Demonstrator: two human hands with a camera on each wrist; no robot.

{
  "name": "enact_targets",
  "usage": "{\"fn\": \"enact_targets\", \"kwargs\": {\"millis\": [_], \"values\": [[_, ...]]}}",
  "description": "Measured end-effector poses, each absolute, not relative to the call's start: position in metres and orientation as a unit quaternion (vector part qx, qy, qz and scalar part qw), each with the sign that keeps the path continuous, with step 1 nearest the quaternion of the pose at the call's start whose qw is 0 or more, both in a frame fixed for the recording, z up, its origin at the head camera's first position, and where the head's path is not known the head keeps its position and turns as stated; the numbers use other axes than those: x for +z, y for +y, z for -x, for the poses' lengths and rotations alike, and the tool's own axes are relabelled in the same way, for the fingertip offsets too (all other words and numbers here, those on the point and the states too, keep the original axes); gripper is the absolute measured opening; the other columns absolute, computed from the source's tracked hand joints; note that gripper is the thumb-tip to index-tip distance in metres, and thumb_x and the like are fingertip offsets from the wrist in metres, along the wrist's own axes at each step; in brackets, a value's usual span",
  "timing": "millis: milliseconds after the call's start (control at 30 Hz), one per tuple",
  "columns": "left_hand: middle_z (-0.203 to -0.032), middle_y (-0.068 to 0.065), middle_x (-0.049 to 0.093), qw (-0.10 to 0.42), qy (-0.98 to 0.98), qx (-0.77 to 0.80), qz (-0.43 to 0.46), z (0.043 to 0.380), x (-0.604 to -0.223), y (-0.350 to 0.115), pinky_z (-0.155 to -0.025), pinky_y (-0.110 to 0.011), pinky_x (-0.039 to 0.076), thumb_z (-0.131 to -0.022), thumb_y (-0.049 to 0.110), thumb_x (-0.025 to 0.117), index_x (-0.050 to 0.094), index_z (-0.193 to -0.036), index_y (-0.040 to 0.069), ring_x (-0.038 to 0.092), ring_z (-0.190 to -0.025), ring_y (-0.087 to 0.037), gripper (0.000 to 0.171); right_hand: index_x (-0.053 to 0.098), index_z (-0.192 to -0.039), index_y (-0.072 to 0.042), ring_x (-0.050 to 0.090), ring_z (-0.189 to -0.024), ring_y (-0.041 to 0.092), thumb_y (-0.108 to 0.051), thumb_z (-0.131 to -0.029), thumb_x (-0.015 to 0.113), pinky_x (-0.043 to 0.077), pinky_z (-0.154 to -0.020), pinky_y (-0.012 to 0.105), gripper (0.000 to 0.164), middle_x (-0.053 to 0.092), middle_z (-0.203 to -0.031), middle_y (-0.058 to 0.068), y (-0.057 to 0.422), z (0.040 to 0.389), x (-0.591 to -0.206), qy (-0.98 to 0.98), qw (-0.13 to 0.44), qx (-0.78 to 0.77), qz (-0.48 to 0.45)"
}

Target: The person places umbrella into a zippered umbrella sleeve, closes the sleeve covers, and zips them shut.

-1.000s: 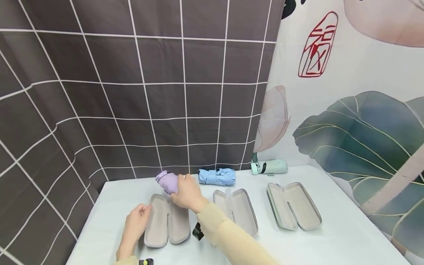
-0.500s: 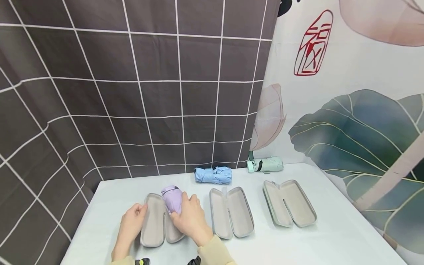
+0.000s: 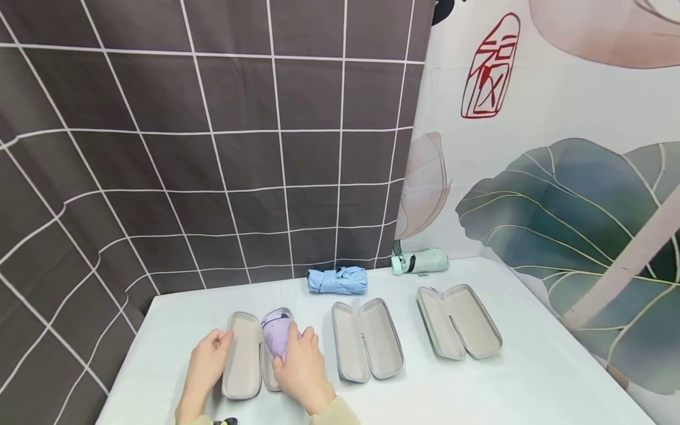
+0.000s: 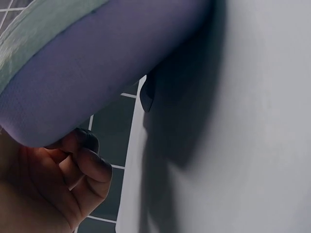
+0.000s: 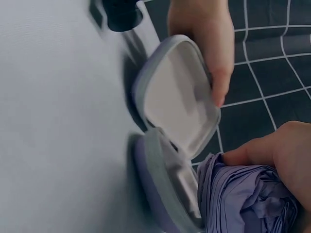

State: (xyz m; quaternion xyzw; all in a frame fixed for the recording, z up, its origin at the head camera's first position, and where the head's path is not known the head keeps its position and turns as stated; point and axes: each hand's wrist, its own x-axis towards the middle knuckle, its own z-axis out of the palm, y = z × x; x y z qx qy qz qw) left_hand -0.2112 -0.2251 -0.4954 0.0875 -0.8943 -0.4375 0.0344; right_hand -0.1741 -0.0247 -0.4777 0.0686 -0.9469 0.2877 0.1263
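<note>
Right hand [image 3: 304, 369], fingers curled round the folded purple umbrella [image 3: 277, 333], holds it at the right half of the leftmost open case [image 3: 242, 357] on the white bench [image 3: 451, 395]; left hand [image 3: 207, 360] pinches that case's left edge between thumb and fingers.

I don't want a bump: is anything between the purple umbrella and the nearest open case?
Nothing visible: the right hand holds the purple umbrella at the right half of the nearest open case, and the left hand pinches the opposite edge.
</note>
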Motion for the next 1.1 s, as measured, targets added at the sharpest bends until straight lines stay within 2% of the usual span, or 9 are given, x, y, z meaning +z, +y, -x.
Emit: {"fn": "enact_targets", "kwargs": {"millis": [200,367,533,733,933,1100], "values": [[-0.059,0.002,0.039,0.033,-0.894,-0.439,-0.082,0.21,-0.493,-0.221,-0.047,-0.024,0.031,-0.104,0.037,0.043,0.048,-0.083,0.007,0.035,-0.053,-0.014,0.037,0.053,-0.128,0.006,0.051,-0.091,0.031,-0.021,-0.075,0.077,0.05,-0.059,0.039,0.064,0.046,-0.105,0.02,-0.029,0.174,-0.487,-0.95,0.152,0.269,-0.055],[-0.06,0.001,0.039,0.03,-0.896,-0.436,-0.076,0.21,-0.493,-0.219,-0.047,-0.025,0.032,-0.105,0.038,0.041,0.048,-0.084,0.007,0.036,-0.054,-0.014,0.038,0.055,-0.123,0.007,0.049,-0.089,0.029,-0.021,-0.076,0.078,0.05,-0.062,0.036,0.059,0.045,-0.106,0.019,-0.034,0.175,-0.496,-0.954,0.158,0.25,-0.041],[-0.059,0.001,0.039,0.035,-0.896,-0.435,-0.08,0.208,-0.495,-0.218,-0.047,-0.024,0.032,-0.105,0.037,0.041,0.046,-0.082,0.008,0.035,-0.052,-0.014,0.038,0.053,-0.127,0.01,0.049,-0.092,0.03,-0.025,-0.08,0.075,0.05,-0.066,0.035,0.063,0.046,-0.111,0.023,-0.04,0.174,-0.501,-0.964,0.128,0.228,-0.046],[-0.058,0.001,0.04,0.037,-0.895,-0.439,-0.067,0.21,-0.496,-0.213,-0.046,-0.024,0.032,-0.104,0.036,0.042,0.046,-0.08,0.008,0.036,-0.052,-0.014,0.037,0.049,-0.13,0.012,0.05,-0.095,0.032,-0.027,-0.077,0.075,0.053,-0.067,0.038,0.07,0.046,-0.116,0.025,-0.04,0.175,-0.493,-0.972,0.082,0.215,-0.038],[-0.059,0.001,0.039,0.046,-0.901,-0.427,-0.066,0.213,-0.496,-0.216,-0.047,-0.025,0.032,-0.104,0.039,0.041,0.045,-0.08,0.008,0.036,-0.053,-0.014,0.039,0.051,-0.127,0.014,0.053,-0.088,0.03,-0.029,-0.077,0.077,0.053,-0.064,0.038,0.071,0.048,-0.104,0.021,-0.046,0.182,-0.489,-0.976,0.076,0.2,-0.042],[-0.059,0.001,0.039,0.047,-0.901,-0.426,-0.066,0.211,-0.495,-0.221,-0.047,-0.025,0.032,-0.104,0.04,0.041,0.045,-0.08,0.008,0.036,-0.053,-0.014,0.04,0.049,-0.131,0.013,0.059,-0.095,0.034,-0.031,-0.078,0.076,0.054,-0.074,0.042,0.074,0.052,-0.113,0.026,-0.054,0.187,-0.49,-0.979,0.048,0.199,-0.026]]}}
